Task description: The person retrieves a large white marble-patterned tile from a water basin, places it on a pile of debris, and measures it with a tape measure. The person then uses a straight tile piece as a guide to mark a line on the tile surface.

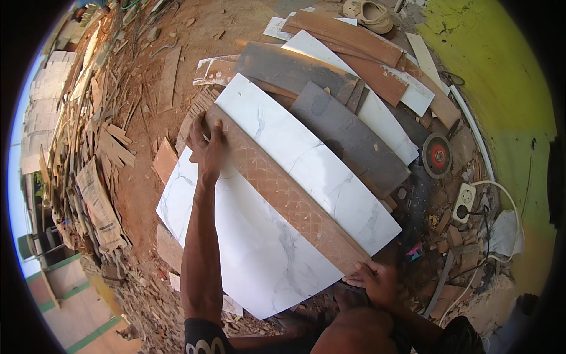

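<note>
A long brown tile strip (283, 200), its gridded face up, lies slanting across a white marbled tile (259, 259). My left hand (206, 144) grips the strip's far end, with fingers bent over its edge. At the near end, my right hand (375, 282) pinches the strip's corner between thumb and fingers; its fingertips are partly hidden. White marbled surface (312, 165) also shows along the strip's right side. The frame does not show whether that is the same tile or another piece.
Beyond lie stacked dark tile pieces (348, 135) and brown ones (354, 38). To the right are an angle grinder's disc (437, 155), a white power strip (464, 202) with cables, and a yellow-green wall (501, 76). Wood scraps (115, 144) and rubble cover the ground at left.
</note>
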`<state>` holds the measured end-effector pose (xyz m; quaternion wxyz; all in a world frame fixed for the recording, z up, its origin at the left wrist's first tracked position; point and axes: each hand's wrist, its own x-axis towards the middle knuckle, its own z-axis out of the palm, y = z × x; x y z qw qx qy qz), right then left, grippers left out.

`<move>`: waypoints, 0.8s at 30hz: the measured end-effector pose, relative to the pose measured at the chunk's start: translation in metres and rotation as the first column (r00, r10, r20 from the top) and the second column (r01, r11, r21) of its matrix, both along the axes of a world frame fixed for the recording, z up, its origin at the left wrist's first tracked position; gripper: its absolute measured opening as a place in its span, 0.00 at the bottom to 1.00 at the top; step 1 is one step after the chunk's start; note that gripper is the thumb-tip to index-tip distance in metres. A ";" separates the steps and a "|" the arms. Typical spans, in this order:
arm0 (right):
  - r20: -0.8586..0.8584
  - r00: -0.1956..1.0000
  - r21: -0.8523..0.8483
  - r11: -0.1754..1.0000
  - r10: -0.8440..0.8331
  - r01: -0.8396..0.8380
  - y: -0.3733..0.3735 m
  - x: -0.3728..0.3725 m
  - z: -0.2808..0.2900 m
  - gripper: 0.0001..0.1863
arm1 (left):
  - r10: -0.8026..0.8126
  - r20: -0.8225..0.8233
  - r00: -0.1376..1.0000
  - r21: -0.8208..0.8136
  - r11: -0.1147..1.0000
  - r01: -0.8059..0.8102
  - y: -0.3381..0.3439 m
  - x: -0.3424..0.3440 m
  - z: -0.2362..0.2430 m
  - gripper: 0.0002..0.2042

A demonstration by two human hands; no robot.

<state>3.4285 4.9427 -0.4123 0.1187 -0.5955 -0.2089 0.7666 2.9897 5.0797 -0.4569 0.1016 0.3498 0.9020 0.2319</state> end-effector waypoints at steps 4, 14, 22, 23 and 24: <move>0.011 1.000 -0.055 0.998 -0.021 0.022 -0.003 -0.004 -0.009 0.16 | -0.066 0.119 0.991 0.138 0.989 0.049 -0.011 -0.016 -0.014 0.33; 0.000 0.999 0.028 0.999 0.043 -0.043 -0.005 0.001 -0.010 0.18 | -0.139 0.093 0.986 0.149 0.981 0.124 -0.006 -0.020 -0.011 0.33; 0.009 0.998 0.058 0.996 0.068 -0.068 0.000 -0.002 -0.004 0.19 | -0.151 0.100 0.983 0.185 0.974 0.131 -0.007 -0.021 -0.010 0.31; 0.013 0.998 0.049 0.997 0.063 -0.063 0.000 -0.002 -0.005 0.19 | -0.163 0.100 0.982 0.191 0.971 0.142 -0.007 -0.021 -0.011 0.31; 0.016 0.998 0.040 0.998 0.057 -0.057 0.000 -0.002 -0.005 0.19 | -0.161 0.103 0.982 0.192 0.971 0.139 -0.007 -0.020 -0.011 0.31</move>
